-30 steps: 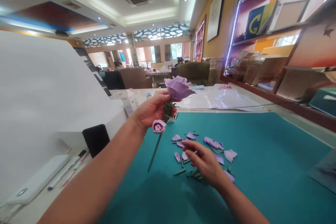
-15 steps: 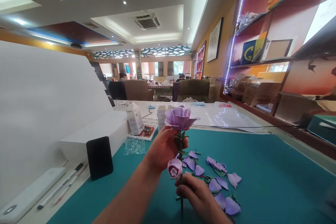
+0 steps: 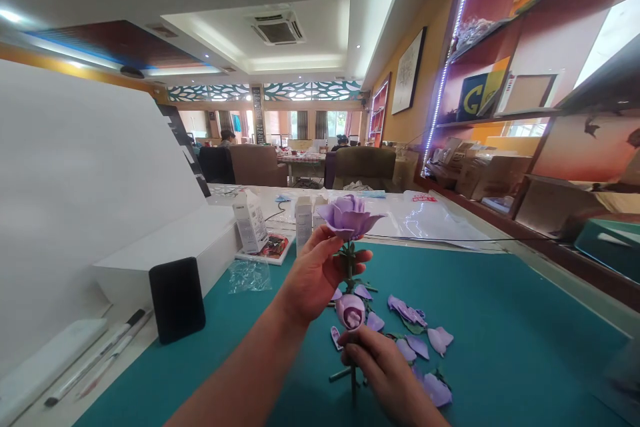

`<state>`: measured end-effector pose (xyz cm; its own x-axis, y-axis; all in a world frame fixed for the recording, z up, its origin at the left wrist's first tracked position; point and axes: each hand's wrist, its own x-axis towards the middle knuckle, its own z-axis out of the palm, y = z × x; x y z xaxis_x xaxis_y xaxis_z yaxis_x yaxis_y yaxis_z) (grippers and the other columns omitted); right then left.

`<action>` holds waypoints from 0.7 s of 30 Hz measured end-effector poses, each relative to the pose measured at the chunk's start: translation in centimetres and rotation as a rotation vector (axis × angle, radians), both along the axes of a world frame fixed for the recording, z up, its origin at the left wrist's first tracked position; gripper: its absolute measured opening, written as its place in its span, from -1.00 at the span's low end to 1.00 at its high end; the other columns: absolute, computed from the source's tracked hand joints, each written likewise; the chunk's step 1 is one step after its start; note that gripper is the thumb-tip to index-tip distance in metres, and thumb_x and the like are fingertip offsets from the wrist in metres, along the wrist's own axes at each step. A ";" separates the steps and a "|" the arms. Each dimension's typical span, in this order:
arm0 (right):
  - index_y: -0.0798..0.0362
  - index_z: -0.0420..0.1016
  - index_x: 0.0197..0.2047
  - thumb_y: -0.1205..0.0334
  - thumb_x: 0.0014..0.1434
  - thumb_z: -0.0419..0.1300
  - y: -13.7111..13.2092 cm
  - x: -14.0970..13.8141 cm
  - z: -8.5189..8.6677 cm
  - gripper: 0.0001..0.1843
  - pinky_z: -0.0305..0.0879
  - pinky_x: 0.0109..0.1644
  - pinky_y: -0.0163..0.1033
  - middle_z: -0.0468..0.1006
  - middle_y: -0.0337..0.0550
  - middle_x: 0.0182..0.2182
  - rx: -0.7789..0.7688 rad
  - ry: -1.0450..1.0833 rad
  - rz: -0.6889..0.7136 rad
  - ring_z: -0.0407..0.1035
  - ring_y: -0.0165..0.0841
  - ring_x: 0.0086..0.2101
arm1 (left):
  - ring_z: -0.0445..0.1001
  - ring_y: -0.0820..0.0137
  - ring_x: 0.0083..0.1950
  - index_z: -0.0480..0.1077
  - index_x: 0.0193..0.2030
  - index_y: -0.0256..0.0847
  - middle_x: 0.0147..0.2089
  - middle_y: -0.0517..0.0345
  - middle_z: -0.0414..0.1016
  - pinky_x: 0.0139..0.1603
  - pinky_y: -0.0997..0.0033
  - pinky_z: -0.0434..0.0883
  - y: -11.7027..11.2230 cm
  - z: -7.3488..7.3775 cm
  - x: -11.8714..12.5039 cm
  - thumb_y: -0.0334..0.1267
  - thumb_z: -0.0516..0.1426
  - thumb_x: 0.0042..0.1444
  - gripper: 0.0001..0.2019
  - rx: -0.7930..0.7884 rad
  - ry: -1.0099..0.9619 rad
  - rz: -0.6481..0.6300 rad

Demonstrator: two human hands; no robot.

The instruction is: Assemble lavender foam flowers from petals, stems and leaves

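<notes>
While the purple flower [image 3: 351, 219] pointed up over the teal mat [image 3: 505, 320], its stem [image 3: 353, 383] near-vertical, your left grip [image 3: 315, 273] clasped it under the bloom [image 3: 349, 221], your right grip [image 3: 383, 360] under the bud [image 3: 351, 311]; shelves [image 3: 493, 123] lined the room's right side.

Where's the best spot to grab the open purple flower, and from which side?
Likely its slim stem, just under the open bloom, from the left, where the left hand is: the stem stands upright there, the bloom flares wide above, and the bud sits below.
</notes>
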<state>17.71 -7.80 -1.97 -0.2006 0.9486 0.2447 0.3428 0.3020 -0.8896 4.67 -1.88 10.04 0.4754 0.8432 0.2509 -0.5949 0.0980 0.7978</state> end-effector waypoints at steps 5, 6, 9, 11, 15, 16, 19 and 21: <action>0.08 0.41 -0.26 -0.03 0.25 0.02 -0.1 0.7 0.7 -0.66 0.26 -0.20 -0.21 0.50 -0.14 -0.43 -0.065 0.175 0.036 0.38 -0.32 -0.35 | 0.50 0.23 -0.08 0.32 -0.05 -0.13 0.13 0.03 0.36 -0.10 0.23 0.39 -0.2 0.3 -0.6 -0.01 0.28 0.00 -0.57 0.104 0.059 0.009; 0.08 0.41 -0.25 -0.06 0.24 0.03 -0.1 0.8 0.9 -0.63 0.27 -0.19 -0.20 0.50 -0.13 -0.43 -0.087 0.218 0.043 0.38 -0.32 -0.35 | 0.48 0.24 -0.07 0.32 -0.04 -0.13 0.13 0.04 0.34 -0.09 0.24 0.38 -0.2 0.2 -0.7 0.02 0.28 -0.02 -0.54 0.115 0.086 0.013; 0.09 0.42 -0.27 -0.15 0.17 0.10 -0.2 0.9 1.4 -0.58 0.29 -0.20 -0.17 0.49 -0.14 -0.44 -0.153 0.341 0.050 0.39 -0.32 -0.36 | 0.43 0.32 -0.12 0.37 -0.06 -0.14 0.01 0.08 0.38 -0.18 0.35 0.32 0.0 -0.1 -0.9 0.01 0.30 -0.05 -0.55 0.156 0.236 0.038; 0.09 0.42 -0.29 -0.17 0.13 0.13 -0.2 0.9 1.6 -0.56 0.30 -0.20 -0.17 0.47 -0.16 -0.45 -0.176 0.385 0.060 0.38 -0.32 -0.37 | 0.38 0.38 -0.19 0.43 -0.12 -0.16 -0.10 0.10 0.41 -0.26 0.41 0.26 0.3 -0.3 -0.7 -0.06 0.32 -0.07 -0.61 0.195 0.347 0.067; 0.09 0.43 -0.27 -0.14 0.14 0.14 -0.2 1.0 1.5 -0.59 0.30 -0.20 -0.16 0.49 -0.14 -0.45 -0.196 0.372 0.087 0.39 -0.32 -0.36 | 0.31 0.44 -0.29 0.49 -0.21 -0.19 -0.18 0.11 0.46 -0.37 0.43 0.15 0.9 -0.4 0.0 -0.13 0.31 -0.05 -0.72 0.231 0.431 0.094; 0.09 0.44 -0.27 -0.13 0.14 0.14 -0.2 1.0 1.5 -0.59 0.30 -0.20 -0.15 0.49 -0.14 -0.44 -0.202 0.371 0.093 0.39 -0.32 -0.36 | 0.30 0.44 -0.31 0.50 -0.23 -0.20 -0.17 0.11 0.47 -0.38 0.43 0.13 1.0 -0.4 0.2 -0.14 0.30 -0.05 -0.74 0.223 0.426 0.094; 0.09 0.45 -0.27 -0.13 0.12 0.17 -0.2 1.2 1.3 -0.59 0.32 -0.18 -0.12 0.50 -0.13 -0.43 -0.211 0.393 0.113 0.42 -0.30 -0.34 | 0.30 0.46 -0.36 0.49 -0.28 -0.19 -0.25 0.14 0.48 -0.38 0.42 0.15 1.1 -0.4 0.4 -0.18 0.33 -0.10 -0.75 0.179 0.374 0.103; 0.09 0.45 -0.27 -0.14 0.11 0.18 -0.1 1.2 1.2 -0.59 0.33 -0.16 -0.10 0.50 -0.14 -0.43 -0.209 0.419 0.125 0.43 -0.29 -0.34 | 0.31 0.47 -0.39 0.46 -0.29 -0.20 -0.36 0.20 0.44 -0.37 0.42 0.17 0.8 -0.4 0.4 -0.19 0.34 -0.13 -0.74 0.153 0.346 0.114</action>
<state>18.94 -7.90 -0.73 -0.2412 0.9609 0.1356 -0.0854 0.1181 -0.9893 5.04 -1.03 9.67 0.4593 0.8609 0.2190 -0.2882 -0.0887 0.9534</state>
